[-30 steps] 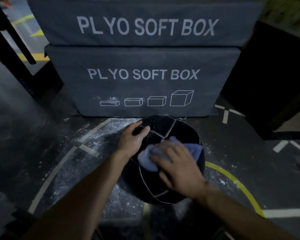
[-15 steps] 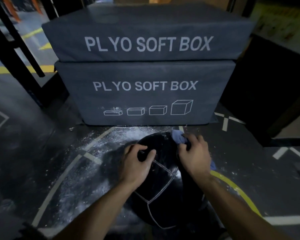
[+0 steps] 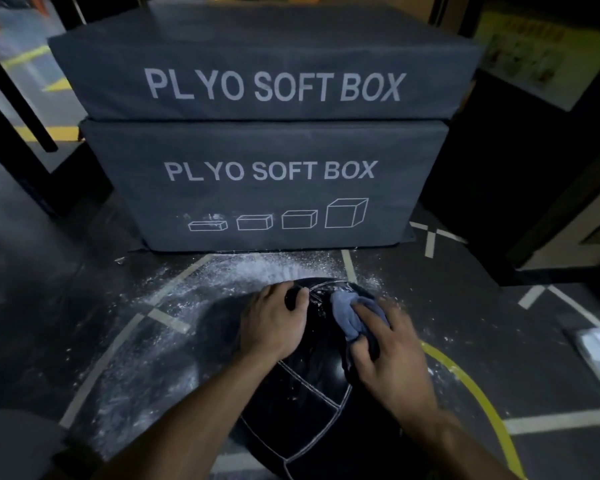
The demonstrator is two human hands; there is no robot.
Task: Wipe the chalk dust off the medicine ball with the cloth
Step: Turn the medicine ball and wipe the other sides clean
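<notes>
Cloth (image 3: pixel 355 315) now back atop ball (image 3: pixel 312 386)

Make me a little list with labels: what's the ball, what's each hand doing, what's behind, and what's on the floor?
ball: black medicine ball with white seams, on the floor
left hand: left hand rests on top of the ball, fingers curled over it
right hand: right hand grips a blue-grey cloth and presses it on the ball
behind: two stacked grey boxes reading PLYO SOFT BOX
floor: dark floor with white chalk dust scattered, plus a yellow curved line
</notes>
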